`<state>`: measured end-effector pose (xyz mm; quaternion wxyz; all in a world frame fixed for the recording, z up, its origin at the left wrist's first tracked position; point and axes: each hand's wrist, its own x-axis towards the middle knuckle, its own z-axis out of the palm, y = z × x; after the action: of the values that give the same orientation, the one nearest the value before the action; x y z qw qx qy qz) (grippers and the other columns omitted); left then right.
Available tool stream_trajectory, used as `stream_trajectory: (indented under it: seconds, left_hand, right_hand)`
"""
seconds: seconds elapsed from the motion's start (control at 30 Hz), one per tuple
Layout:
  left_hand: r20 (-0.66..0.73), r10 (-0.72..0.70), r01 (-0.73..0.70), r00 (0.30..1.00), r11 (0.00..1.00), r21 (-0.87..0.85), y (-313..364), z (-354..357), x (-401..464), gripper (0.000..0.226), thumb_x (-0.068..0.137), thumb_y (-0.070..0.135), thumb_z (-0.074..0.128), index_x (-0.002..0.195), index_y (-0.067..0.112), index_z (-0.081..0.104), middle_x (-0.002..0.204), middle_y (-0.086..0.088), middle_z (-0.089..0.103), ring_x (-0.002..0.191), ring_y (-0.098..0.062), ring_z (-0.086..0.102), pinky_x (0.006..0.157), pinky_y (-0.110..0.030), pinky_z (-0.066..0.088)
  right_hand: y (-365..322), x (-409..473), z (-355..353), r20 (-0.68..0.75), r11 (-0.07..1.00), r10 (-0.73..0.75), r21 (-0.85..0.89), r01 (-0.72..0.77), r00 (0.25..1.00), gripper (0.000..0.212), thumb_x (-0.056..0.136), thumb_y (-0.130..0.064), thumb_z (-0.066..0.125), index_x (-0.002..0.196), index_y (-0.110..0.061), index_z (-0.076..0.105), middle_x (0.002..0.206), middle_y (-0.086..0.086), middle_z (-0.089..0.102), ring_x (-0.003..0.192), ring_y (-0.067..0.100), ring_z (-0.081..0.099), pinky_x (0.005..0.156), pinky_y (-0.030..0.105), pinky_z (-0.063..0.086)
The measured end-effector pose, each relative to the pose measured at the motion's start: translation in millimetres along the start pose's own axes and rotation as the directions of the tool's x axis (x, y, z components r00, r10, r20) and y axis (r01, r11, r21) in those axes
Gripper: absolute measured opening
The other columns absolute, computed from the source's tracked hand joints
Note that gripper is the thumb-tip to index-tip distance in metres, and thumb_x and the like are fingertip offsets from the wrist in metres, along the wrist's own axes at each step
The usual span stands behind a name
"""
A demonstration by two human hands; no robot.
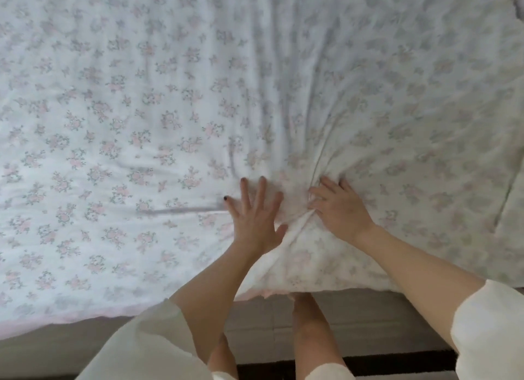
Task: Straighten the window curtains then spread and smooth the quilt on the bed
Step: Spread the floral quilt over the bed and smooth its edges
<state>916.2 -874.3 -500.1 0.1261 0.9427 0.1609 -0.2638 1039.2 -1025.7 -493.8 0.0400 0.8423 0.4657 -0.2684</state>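
The soft, light quilt (170, 110) is pressed by the flat, splayed left hand (255, 215), while folds radiating toward twelve o'clock are bunched under the curled right hand (337, 209), so its near edge is judged the best hold.

Quilt (175, 119) beyond frame edges, blurred

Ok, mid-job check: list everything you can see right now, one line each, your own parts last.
quilt: one, white with small pink and grey-green flowers, spread across the bed, creases fanning out from the hands
floor: pale, a dark strip along the bottom edge, below the quilt's near edge
left hand: one, flat on the quilt, fingers spread, dark nail polish
right hand: one, pressing into bunched quilt fabric
sleeves: two, white, lower frame
legs: bare, bottom centre
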Motion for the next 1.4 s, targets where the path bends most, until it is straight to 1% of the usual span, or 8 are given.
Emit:
stream_trajectory:
  seconds: [0.2,0.33,0.53,0.77,0.87,1.0,1.3,1.4]
  left_hand:
    - [0.008,0.101,-0.101,0.995,0.987,0.123,36.5,15.9,-23.3,0.063,0.089,0.052,0.040,0.146,0.028,0.024,0.158,-0.006,0.013,0.144,-0.040,-0.001,0.111,-0.065,0.004]
    - [-0.080,0.229,-0.215,0.970,0.964,0.159,65.6,8.6,-22.2,0.053,0.075,0.047,0.064,0.123,0.028,0.056,0.144,-0.010,0.044,0.136,-0.035,0.035,0.105,-0.060,0.032]
    - [-0.194,0.196,-0.153,0.961,0.965,0.213,94.0,20.0,-11.5,0.034,0.066,0.045,0.076,0.091,0.022,0.073,0.127,-0.004,0.061,0.124,-0.026,0.052,0.097,-0.053,0.045]
    - [-0.334,0.326,-0.298,0.884,0.945,0.134,103.6,25.9,-16.4,0.009,0.064,0.019,0.078,0.060,0.023,0.070,0.099,0.001,0.070,0.096,-0.023,0.066,0.081,-0.034,0.052]
    - [-0.162,0.424,-0.435,0.891,0.899,-0.038,126.9,40.4,-32.7,0.004,0.075,0.012,0.071,0.075,0.016,0.073,0.105,-0.003,0.067,0.096,-0.022,0.061,0.071,-0.030,0.050]
    - [0.120,0.387,-0.381,0.914,0.922,-0.072,153.4,61.6,-43.2,0.025,0.094,0.019,0.047,0.112,0.013,0.063,0.141,-0.007,0.041,0.128,-0.028,0.036,0.103,-0.040,0.033]
    - [-0.265,0.530,-0.541,0.805,0.840,0.037,195.1,44.5,-19.2,0.014,0.075,0.023,0.071,0.086,0.015,0.071,0.100,-0.003,0.068,0.087,-0.025,0.064,0.069,-0.035,0.053]
    - [-0.207,0.419,-0.410,0.884,0.908,0.084,223.2,51.8,-10.4,0.040,0.068,0.040,0.074,0.101,0.019,0.068,0.112,-0.002,0.066,0.099,-0.024,0.064,0.077,-0.036,0.053]
  right_hand:
    - [37.7,-56.1,18.5,-0.015,0.964,-0.167,0.209,0.166,0.986,0.020,0.093,-0.012,0.047,0.091,-0.005,0.065,0.116,0.010,0.062,0.127,0.031,0.045,0.107,0.041,0.035]
    - [67.2,-74.1,10.8,-0.114,0.983,-0.094,0.144,0.110,0.989,0.011,0.079,-0.015,0.066,0.090,-0.012,0.066,0.100,0.007,0.064,0.095,0.029,0.061,0.080,0.041,0.052]
    - [60.5,-82.3,27.8,-0.024,0.997,-0.051,0.058,0.052,0.998,0.050,0.066,-0.012,0.077,0.114,-0.011,0.062,0.127,0.022,0.055,0.120,0.043,0.049,0.090,0.061,0.044]
    - [58.2,-87.8,43.0,-0.088,0.991,0.036,0.128,-0.024,0.995,0.021,0.067,0.012,0.064,0.083,0.000,0.065,0.131,0.024,0.051,0.131,0.042,0.038,0.101,0.060,0.035]
    - [74.5,-128.7,61.9,0.012,0.984,0.066,0.167,-0.067,0.998,0.025,0.084,0.006,0.053,0.105,-0.005,0.060,0.149,0.013,0.033,0.142,0.034,0.019,0.115,0.044,0.019]
    - [92.9,-195.6,83.7,0.194,0.949,0.210,0.194,-0.248,0.958,0.037,0.095,-0.003,0.038,0.130,-0.013,0.044,0.149,0.006,0.036,0.137,0.020,0.029,0.112,0.024,0.018]
    - [143.3,-169.6,70.0,0.037,0.907,0.406,0.104,-0.407,0.913,0.060,0.093,-0.024,0.042,0.146,-0.029,0.012,0.157,0.004,0.009,0.144,0.025,0.005,0.114,0.051,0.014]
    - [163.3,-160.8,70.9,0.019,0.921,0.389,-0.011,-0.389,0.921,0.059,0.093,-0.022,0.044,0.144,-0.030,0.014,0.152,0.005,0.020,0.142,0.026,0.013,0.111,0.058,0.009]
